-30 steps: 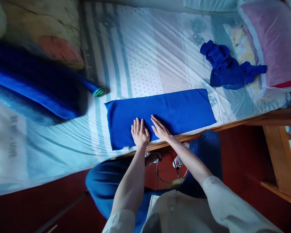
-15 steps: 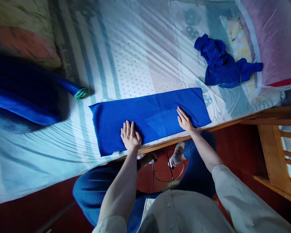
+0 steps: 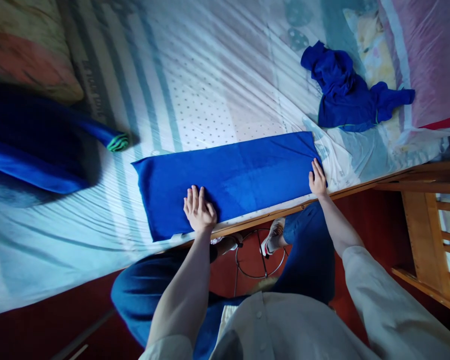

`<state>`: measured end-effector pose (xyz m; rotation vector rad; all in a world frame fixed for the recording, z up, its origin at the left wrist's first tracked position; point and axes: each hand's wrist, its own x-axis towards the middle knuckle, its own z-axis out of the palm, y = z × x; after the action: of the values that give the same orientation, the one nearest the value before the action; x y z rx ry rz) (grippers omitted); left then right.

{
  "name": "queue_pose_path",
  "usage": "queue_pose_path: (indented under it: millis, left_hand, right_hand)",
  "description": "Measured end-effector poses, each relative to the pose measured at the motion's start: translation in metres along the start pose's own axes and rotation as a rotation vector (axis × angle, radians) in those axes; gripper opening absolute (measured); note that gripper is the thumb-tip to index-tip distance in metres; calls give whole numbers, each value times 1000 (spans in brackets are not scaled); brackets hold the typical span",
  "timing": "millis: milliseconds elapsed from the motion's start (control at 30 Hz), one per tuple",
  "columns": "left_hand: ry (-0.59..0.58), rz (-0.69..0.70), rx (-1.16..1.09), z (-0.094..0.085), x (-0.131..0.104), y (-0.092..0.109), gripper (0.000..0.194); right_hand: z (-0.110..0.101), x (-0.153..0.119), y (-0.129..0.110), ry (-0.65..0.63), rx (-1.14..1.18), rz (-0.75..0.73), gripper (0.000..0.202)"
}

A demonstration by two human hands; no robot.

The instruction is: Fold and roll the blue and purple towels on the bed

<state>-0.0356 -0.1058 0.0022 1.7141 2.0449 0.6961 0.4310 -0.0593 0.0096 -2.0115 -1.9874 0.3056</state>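
Observation:
A blue cloth (image 3: 243, 175), folded into a long rectangle, lies flat along the near edge of the bed. On its left half my left hand (image 3: 200, 209) rests palm down, fingers stretched out. My right hand (image 3: 318, 179) lies on the cloth's right end, close to its short edge, with the fingers extended. Neither hand grips the fabric. Faint creases run near the cloth's upper right corner, and a lighter patch shows in its middle.
A crumpled blue garment (image 3: 345, 90) lies at the upper right beside a pink pillow (image 3: 431, 60). Folded dark blue fabric (image 3: 33, 150) with a green-edged roll is at the left, below a patterned pillow (image 3: 30, 60). A wooden bed rail (image 3: 422, 240) stands at right.
My right hand has slid right across the blue cloth to its right end. My left hand stays in place on the cloth. The view has shifted slightly.

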Motion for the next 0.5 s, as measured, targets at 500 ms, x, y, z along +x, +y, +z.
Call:
queue_pose_path:
  millis: [500]
  left_hand:
    - [-10,11,-41,1,2,-1,60]
  right_hand:
    - [22,30,-66,82,-66,246,62]
